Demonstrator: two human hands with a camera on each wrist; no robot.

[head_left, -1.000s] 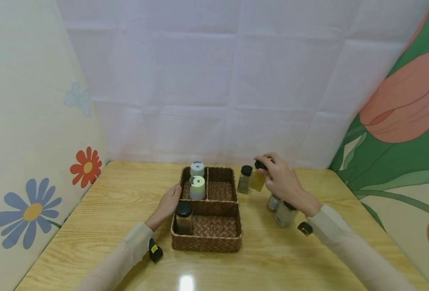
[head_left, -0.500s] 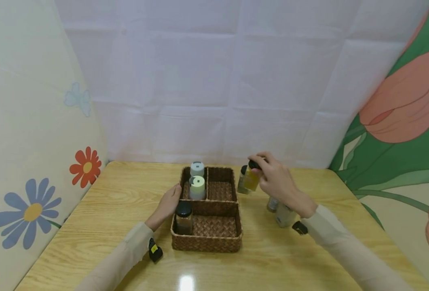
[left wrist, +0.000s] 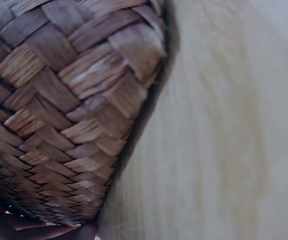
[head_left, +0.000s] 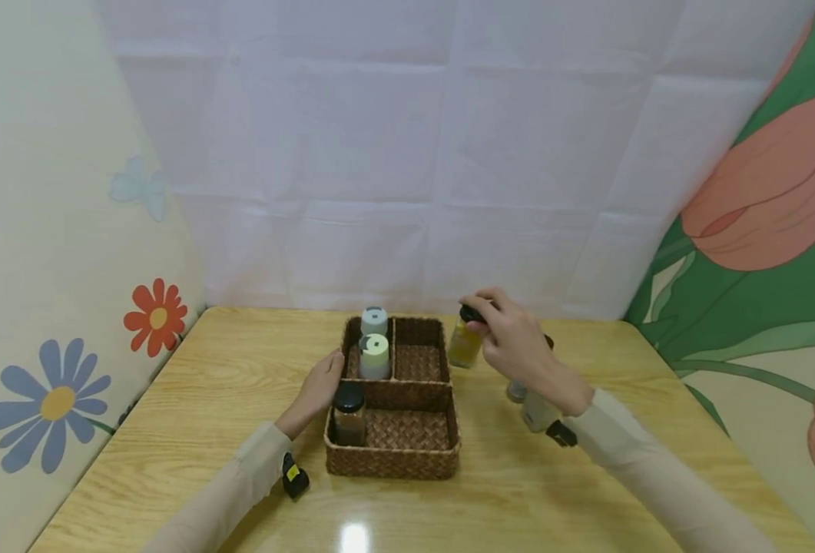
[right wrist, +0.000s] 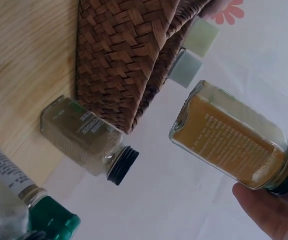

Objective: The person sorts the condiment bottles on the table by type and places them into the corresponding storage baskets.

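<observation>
My right hand (head_left: 518, 346) pinches the black lid of a glass spice jar (head_left: 462, 347) filled with yellow-brown powder. In the right wrist view this powder jar (right wrist: 229, 140) hangs tilted in the air, thumb and finger at its lid. My left hand (head_left: 320, 388) rests against the left outer side of a woven basket (head_left: 393, 464), its fingers laid along the wall. The left wrist view is mostly basket wall (left wrist: 59, 100). Another black-lidded spice jar (right wrist: 84, 135) stands beside the basket's right side; in the head view the held jar hides it.
Two pale-capped bottles (head_left: 376, 357) stand in the basket's back left compartment. A black-lidded jar (head_left: 349, 418) occupies the front compartment's left end. Right of the basket, partly under my right forearm, are more containers, including a clear jar (head_left: 535, 411) and a green-capped bottle (right wrist: 54, 220).
My right hand has carried the yellow-brown powder jar leftward, toward the basket, and it now covers the jar standing there. My left hand and the basket have stayed in place.
</observation>
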